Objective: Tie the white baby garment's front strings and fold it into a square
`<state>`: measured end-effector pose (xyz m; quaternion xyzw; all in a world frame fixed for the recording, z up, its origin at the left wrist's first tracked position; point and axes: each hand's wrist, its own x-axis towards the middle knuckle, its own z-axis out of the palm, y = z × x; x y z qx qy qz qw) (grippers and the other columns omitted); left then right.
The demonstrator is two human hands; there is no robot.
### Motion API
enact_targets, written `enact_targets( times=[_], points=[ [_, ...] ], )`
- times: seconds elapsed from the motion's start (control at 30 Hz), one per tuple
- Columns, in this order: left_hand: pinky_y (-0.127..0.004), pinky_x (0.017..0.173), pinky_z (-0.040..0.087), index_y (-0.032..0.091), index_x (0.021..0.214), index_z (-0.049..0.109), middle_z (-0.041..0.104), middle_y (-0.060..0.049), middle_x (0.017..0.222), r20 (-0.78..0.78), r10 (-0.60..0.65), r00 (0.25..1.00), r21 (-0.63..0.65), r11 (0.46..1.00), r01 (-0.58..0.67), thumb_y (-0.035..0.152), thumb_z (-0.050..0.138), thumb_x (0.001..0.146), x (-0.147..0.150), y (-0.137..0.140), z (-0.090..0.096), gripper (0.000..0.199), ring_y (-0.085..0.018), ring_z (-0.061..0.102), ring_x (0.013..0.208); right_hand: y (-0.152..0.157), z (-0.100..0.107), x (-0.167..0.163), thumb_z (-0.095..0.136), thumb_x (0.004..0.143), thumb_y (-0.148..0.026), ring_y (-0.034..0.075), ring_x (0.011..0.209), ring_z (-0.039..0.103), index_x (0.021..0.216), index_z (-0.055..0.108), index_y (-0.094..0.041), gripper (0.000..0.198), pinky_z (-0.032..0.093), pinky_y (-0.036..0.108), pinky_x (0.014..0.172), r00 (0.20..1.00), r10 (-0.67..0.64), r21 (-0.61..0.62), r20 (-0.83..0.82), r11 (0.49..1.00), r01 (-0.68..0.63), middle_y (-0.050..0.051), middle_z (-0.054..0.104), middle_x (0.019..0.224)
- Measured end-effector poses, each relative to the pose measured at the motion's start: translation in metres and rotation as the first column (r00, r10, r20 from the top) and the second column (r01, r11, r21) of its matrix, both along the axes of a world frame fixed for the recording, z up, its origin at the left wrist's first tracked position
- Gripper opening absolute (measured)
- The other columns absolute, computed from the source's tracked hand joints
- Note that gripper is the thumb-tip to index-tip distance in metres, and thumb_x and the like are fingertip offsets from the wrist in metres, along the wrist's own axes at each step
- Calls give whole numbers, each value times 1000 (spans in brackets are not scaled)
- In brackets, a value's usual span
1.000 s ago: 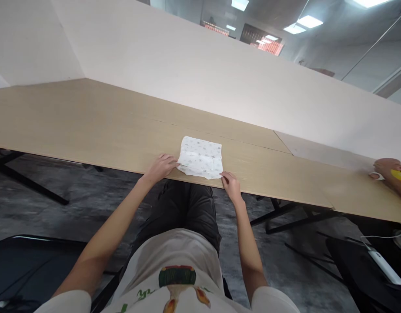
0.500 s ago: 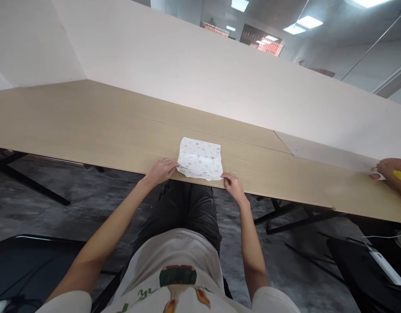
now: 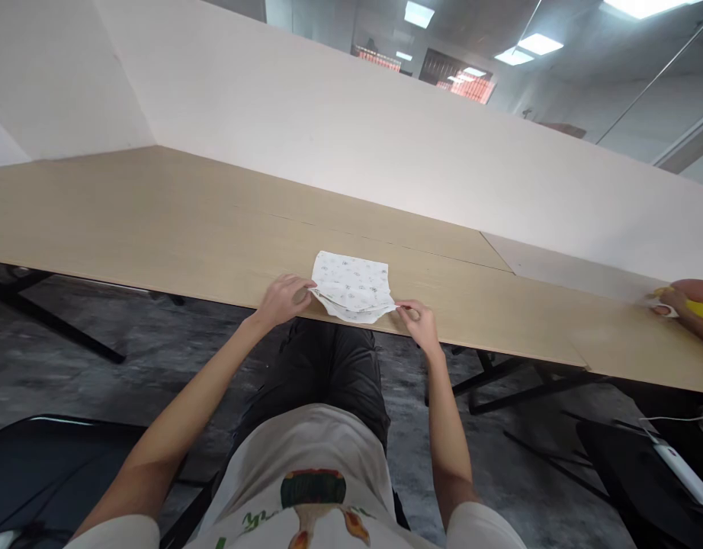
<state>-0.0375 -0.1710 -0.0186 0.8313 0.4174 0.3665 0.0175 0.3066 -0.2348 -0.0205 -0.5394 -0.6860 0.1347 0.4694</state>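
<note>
At table near edge: left hand and right hand each pinch a near corner of printed cloth, lifted slightly; far half lies flat. Risk, judged: uneven pull w/ one hand skews the fold. Beyond, far right along table: another person's hand.

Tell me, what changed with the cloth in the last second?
Both hands, left and right, pinched the near corners of the cloth and lifted its near edge off the table. The far edge stayed flat; a neighbour's hand stayed at the right.
</note>
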Motion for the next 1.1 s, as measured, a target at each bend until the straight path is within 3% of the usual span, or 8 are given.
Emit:
enact_targets(
  times=[0.13,0.23,0.33,0.43,0.5,0.67,0.87,1.1],
  points=[
    [-36,94,49,19,104,67,72,-6,103,227,30,973,-99,995,-8,32,48,82,9,16,24,32,-22,65,98,23,33,3,59,78,-36,20,79,66,85,74,-17,25,53,34,77,995,-23,-96,-102,995,13,10,74,90],
    [-33,90,50,15,105,67,72,-6,100,341,110,934,-235,972,-28,28,48,78,19,54,35,36,-21,65,94,68,53,5,58,73,-29,15,68,61,83,73,-14,24,49,27,67,985,-26,-230,-172,973,-14,8,72,80],
    [-31,83,50,14,99,69,73,-9,99,368,258,893,-384,917,-106,26,49,76,30,97,33,33,-21,65,91,115,58,3,52,75,-26,11,57,52,76,71,-11,24,43,23,58,982,-132,-368,-135,927,74,5,68,69],
    [-32,82,49,14,93,71,73,-12,100,249,367,896,-491,846,-209,29,53,77,37,127,16,28,-24,65,91,143,44,-4,49,80,-25,10,54,47,65,66,-10,27,39,23,56,971,-230,-426,-56,886,185,2,59,55],
    [-33,82,48,14,91,71,73,-13,100,169,351,921,-524,823,-217,30,54,77,37,136,1,27,-24,65,92,150,30,-9,51,80,-25,10,52,46,59,62,-12,28,38,23,55,965,-261,-442,-38,870,218,1,53,49],
    [-30,83,47,14,95,72,73,-12,103,174,258,950,-438,885,-160,37,55,81,31,141,-27,32,-22,64,93,158,1,-15,60,83,-34,14,60,56,61,63,-13,31,42,24,62,933,-338,-418,123,835,357,5,62,60],
    [-32,88,46,15,104,70,72,-11,108,85,297,951,-453,862,-229,35,56,83,31,145,-31,32,-24,63,99,161,-15,-13,63,83,-30,21,92,68,97,73,-15,23,48,28,83,912,-340,-338,228,851,402,11,73,102],
    [-31,85,47,17,100,71,72,-10,107,117,321,940,-455,858,-237,31,54,85,31,142,-32,27,-23,64,97,160,-23,-9,58,87,-32,20,95,67,106,71,-16,28,49,29,87,920,-291,-274,263,892,360,9,73,103]
  ],
)
